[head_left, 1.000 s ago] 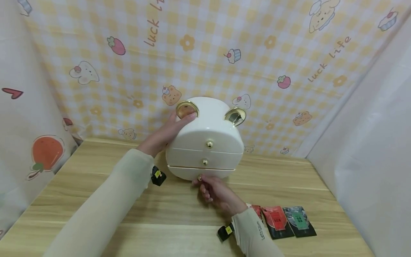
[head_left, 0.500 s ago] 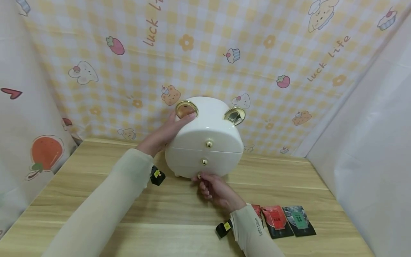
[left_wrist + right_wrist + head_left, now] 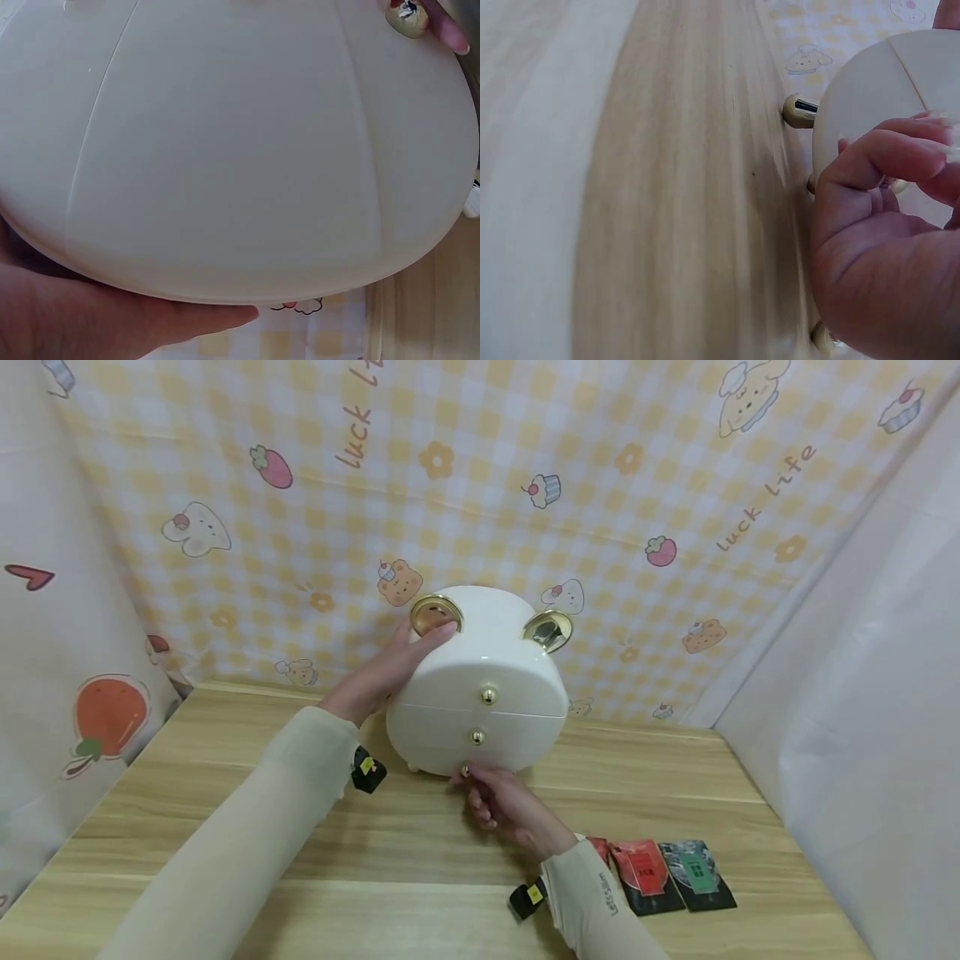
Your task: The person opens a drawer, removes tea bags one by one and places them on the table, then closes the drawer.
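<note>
A glossy white, rounded drawer box (image 3: pixel 502 618) with gold-rimmed ears and gold knobs stands at the back of the table. My left hand (image 3: pixel 393 664) rests against its left side, below the left ear (image 3: pixel 435 612), thumb laid straight along the upper surface. With my right hand (image 3: pixel 513 810) I pinch the lowest drawer knob (image 3: pixel 466 770). In the left wrist view, two seams cross the front, and a gold knob (image 3: pixel 407 19) shows beside a right fingertip. The right wrist view shows curled fingers (image 3: pixel 900 154) in front of the box, covering part of it.
To the right on the wooden table (image 3: pixel 360 860) lie a red-and-black packet (image 3: pixel 648 877) and a green-labelled packet (image 3: pixel 697 877). Another red packet (image 3: pixel 600 850) is partly hidden behind my right sleeve. A yellow checked cloth (image 3: pixel 480 527) hangs behind the box.
The bottom drawer, slightly pulled out a second ago, has gone back in flush, with my right hand moving a little along with its knob. My left hand has stayed in place.
</note>
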{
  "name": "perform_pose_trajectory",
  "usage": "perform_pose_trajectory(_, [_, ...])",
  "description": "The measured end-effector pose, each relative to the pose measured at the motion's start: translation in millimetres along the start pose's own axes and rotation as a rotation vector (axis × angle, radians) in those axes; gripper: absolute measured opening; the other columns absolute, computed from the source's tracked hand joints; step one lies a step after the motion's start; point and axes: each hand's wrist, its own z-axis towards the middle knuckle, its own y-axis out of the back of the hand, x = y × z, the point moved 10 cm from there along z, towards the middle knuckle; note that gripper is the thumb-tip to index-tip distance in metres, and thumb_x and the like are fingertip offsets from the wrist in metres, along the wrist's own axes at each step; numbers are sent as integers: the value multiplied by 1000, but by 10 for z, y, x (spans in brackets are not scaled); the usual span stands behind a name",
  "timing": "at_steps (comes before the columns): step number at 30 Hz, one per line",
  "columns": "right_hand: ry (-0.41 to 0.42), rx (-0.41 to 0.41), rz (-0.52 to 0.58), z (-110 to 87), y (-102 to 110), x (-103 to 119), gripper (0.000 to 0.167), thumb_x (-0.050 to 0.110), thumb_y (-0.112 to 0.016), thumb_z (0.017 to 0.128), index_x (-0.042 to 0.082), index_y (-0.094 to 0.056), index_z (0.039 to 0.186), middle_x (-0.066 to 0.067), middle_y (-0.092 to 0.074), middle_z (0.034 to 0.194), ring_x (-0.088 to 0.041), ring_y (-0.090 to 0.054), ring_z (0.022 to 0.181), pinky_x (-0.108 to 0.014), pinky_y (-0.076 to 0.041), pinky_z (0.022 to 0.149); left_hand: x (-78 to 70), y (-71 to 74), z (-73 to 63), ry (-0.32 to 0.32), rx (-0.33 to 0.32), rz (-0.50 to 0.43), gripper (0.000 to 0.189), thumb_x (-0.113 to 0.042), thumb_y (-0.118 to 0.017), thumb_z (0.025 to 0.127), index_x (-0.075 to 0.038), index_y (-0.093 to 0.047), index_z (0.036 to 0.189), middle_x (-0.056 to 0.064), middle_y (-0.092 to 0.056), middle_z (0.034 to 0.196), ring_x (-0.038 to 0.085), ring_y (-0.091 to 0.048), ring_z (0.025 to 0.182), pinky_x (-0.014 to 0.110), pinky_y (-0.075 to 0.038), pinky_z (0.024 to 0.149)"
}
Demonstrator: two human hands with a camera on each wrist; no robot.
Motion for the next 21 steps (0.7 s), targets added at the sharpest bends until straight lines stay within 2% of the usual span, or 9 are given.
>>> perform_pose_trajectory(3, [-2, -4, -66, -65, 31, 20, 45, 39, -47, 107, -2, -59, 119, 9, -51, 64, -3, -41, 51, -17, -34, 46, -7, -8, 3, -4, -1, -7, 90, -69, -51, 94, -34, -2, 161, 13, -38, 153, 29, -49, 129, 43, -39, 110])
perform_pose_trajectory(7, [-1, -33, -202, -194, 94, 71, 54, 42, -48, 106, -7, -56, 129, 8, -52, 65, -4, -43, 53, -17, -38, 48, -13, 15, 4, -17, -11, -7, 85, -68, -47, 97, -33, -5, 161, 14, -50, 140, 28, -58, 115, 37, -49, 95])
perform_pose_trajectory(9, [14, -71, -284, -280, 139, 121, 55, 43, -50, 105, -6, -58, 131, 7, -52, 66, -5, -45, 54, -18, -39, 50, -12, 35, 0, -28, -16, -6, 83, -68, -45, 97, -33, -6, 161, 16, -52, 136, 29, -62, 108, 37, -53, 87])
perform_pose_trajectory(12, [58, -139, -400, -417, 216, 222, 52, 43, -53, 104, -3, -61, 129, 3, -54, 69, -7, -49, 57, -21, -42, 53, -19, 67, -15, -61, -27, 6, 79, -66, -43, 99, -33, -8, 161, 15, -48, 142, 29, -58, 115, 39, -51, 93])
perform_pose_trajectory(14, [98, -185, -487, -512, 259, 308, 50, 43, -56, 103, 0, -63, 127, -2, -57, 73, -11, -53, 61, -25, -45, 56, -30, 95, -39, -90, -39, 26, 77, -63, -42, 100, -32, -9, 162, 15, -40, 152, 31, -50, 128, 46, -45, 105])
perform_pose_trajectory(17, [147, -249, -631, -649, 321, 423, 47, 44, -58, 101, 4, -65, 126, -9, -65, 85, -16, -60, 71, -31, -52, 61, 4, 175, -107, -93, -72, 120, 81, -64, -37, 101, -24, -4, 164, 13, -17, 168, 33, -27, 151, 55, -24, 123])
perform_pose_trajectory(19, [170, -295, -735, -738, 361, 494, 45, 45, -59, 101, 9, -67, 127, -10, -69, 96, -18, -63, 79, -33, -54, 66, 30, 235, -177, -94, -92, 194, 84, -63, -33, 103, -16, 0, 164, 14, -5, 171, 35, -12, 158, 58, -12, 127])
perform_pose_trajectory(21, [180, -346, -821, -824, 408, 550, 42, 46, -60, 100, 13, -68, 127, -7, -71, 105, -16, -65, 88, -33, -55, 71, 83, 300, -272, -81, -112, 269, 85, -64, -29, 103, -12, 2, 163, 15, 0, 171, 38, -5, 158, 59, -7, 127])
